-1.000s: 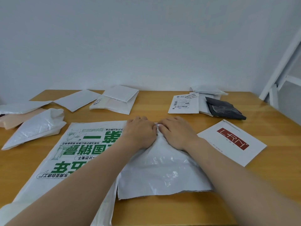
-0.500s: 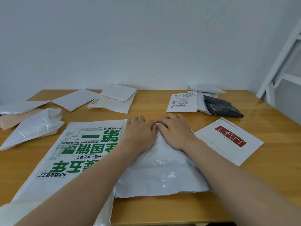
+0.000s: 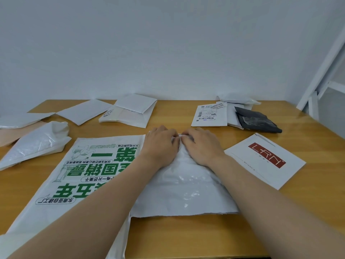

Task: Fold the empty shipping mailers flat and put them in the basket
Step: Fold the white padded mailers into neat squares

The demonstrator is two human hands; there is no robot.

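A plain white plastic mailer [image 3: 184,191] lies in front of me, partly over a large white mailer with green print [image 3: 89,165]. My left hand [image 3: 160,144] and my right hand [image 3: 201,144] rest side by side on the plain mailer's far edge. Their fingers curl down and pinch a small bunch of plastic between them. Other mailers lie around: a crumpled white one [image 3: 37,143] at the left, a white envelope with a red logo [image 3: 265,159] at the right, and a black one [image 3: 255,122] at the back right. No basket is in view.
The wooden table [image 3: 186,234] reaches to a white wall. Flat white mailers [image 3: 84,113] and a folded stack [image 3: 130,111] sit at the back left, a labelled mailer [image 3: 211,114] at the back right. A white frame [image 3: 321,71] leans beyond the table's right corner.
Both hands stay on the plain mailer's far edge and have drawn slightly closer together, with their fingers curled more into the plastic. The mailers have not shifted.
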